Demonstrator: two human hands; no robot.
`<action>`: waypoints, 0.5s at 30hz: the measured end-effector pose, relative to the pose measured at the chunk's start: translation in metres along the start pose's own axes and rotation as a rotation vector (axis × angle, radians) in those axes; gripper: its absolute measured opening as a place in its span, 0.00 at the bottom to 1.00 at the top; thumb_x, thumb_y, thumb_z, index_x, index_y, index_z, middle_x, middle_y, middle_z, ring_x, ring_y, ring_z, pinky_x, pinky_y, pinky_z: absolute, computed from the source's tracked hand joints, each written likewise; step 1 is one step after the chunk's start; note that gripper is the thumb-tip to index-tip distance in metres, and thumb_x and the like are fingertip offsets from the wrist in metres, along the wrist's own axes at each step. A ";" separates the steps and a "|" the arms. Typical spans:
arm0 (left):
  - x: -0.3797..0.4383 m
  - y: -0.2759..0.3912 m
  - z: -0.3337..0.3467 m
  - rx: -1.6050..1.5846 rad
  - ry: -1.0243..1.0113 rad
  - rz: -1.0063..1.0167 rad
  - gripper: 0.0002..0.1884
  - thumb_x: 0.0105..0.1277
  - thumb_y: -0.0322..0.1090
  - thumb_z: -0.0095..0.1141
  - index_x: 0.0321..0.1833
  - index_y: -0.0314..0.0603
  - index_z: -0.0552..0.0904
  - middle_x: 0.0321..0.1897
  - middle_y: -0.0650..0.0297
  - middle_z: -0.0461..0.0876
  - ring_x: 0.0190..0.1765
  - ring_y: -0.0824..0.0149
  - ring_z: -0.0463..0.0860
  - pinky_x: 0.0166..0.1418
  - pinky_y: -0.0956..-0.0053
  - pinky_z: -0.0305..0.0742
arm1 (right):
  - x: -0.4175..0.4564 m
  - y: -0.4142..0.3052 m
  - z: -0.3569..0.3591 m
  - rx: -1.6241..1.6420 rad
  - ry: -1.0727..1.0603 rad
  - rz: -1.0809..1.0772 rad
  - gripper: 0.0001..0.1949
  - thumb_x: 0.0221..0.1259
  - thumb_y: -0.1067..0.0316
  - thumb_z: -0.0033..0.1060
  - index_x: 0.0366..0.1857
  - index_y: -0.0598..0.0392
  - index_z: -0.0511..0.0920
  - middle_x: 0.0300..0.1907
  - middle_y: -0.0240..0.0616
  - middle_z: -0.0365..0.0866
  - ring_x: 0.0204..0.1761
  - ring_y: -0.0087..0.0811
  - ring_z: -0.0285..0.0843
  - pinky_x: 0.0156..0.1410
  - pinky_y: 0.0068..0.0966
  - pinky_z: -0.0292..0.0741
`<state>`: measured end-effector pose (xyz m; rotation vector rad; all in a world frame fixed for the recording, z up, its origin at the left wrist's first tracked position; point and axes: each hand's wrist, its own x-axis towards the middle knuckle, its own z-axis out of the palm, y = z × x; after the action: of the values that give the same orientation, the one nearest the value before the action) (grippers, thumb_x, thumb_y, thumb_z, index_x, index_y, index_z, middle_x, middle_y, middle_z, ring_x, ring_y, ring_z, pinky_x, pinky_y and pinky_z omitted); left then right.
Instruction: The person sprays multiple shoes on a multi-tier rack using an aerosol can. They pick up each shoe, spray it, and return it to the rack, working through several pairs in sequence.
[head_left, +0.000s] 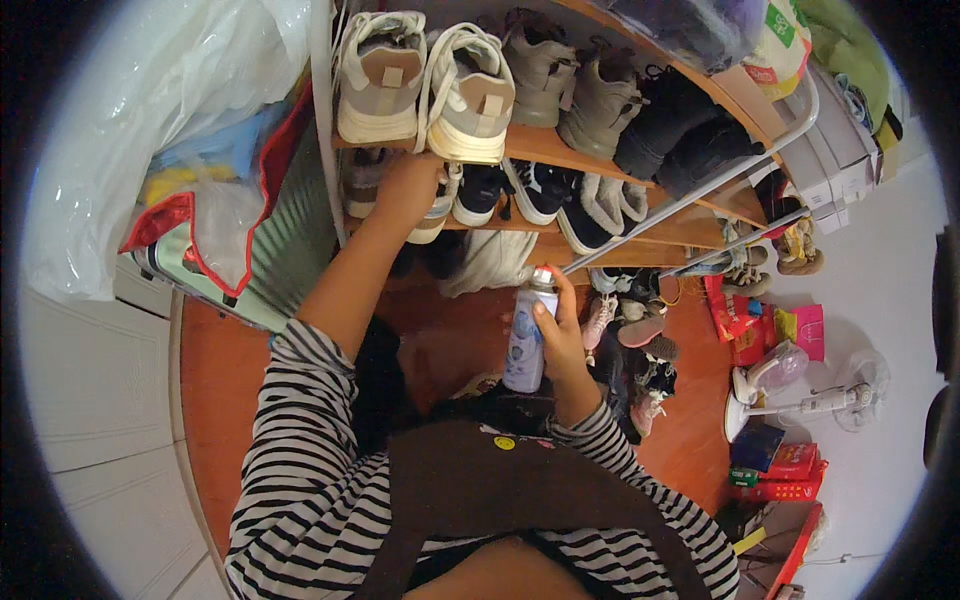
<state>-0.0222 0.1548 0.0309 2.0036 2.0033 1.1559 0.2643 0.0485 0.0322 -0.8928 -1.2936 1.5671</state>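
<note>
My right hand (561, 330) is closed around an aerosol spray can (525, 341) with a red nozzle, upright before my apron, one finger at the top. My left hand (411, 187) reaches to the second shelf, just under the cream sneakers (469, 97) on the top shelf. It is by a beige sneaker (439, 210); its fingers are partly hidden, so I cannot tell whether it grips a shoe. Grey-beige shoes (536, 82) and black shoes (675, 127) share the top shelf. Black-and-white sneakers (536, 187) and fleece-lined shoes (596, 214) stand on the second shelf.
A metal rack rail (690, 187) slants along the shelves' right side. More shoes (637, 330) lie on the red-brown floor (690, 405). At left are a pale green suitcase (289, 247) and a large plastic bag (150, 97). A white fan (825, 401) stands at right.
</note>
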 end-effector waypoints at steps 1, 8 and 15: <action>0.006 0.005 0.001 0.027 -0.047 -0.021 0.08 0.58 0.30 0.59 0.41 0.39 0.83 0.37 0.51 0.83 0.42 0.47 0.82 0.48 0.55 0.76 | -0.003 -0.002 -0.003 0.078 0.001 0.068 0.35 0.64 0.67 0.60 0.73 0.46 0.52 0.52 0.44 0.73 0.43 0.39 0.82 0.46 0.35 0.83; 0.019 0.042 0.046 0.096 -0.254 0.177 0.20 0.54 0.36 0.67 0.51 0.43 0.82 0.54 0.54 0.81 0.59 0.50 0.77 0.64 0.54 0.67 | -0.015 -0.010 -0.011 -0.018 0.026 -0.042 0.37 0.61 0.72 0.55 0.74 0.44 0.50 0.53 0.46 0.73 0.45 0.41 0.81 0.48 0.38 0.83; 0.020 0.024 0.066 -0.023 -0.172 0.008 0.16 0.54 0.36 0.67 0.46 0.43 0.83 0.45 0.57 0.85 0.57 0.54 0.78 0.63 0.52 0.63 | -0.036 -0.023 -0.033 0.024 0.054 0.023 0.35 0.60 0.72 0.52 0.73 0.45 0.52 0.52 0.51 0.76 0.42 0.40 0.83 0.43 0.35 0.83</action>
<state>0.0308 0.1986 0.0059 2.0252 1.8926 0.9672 0.3111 0.0267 0.0481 -0.9321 -1.2274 1.5630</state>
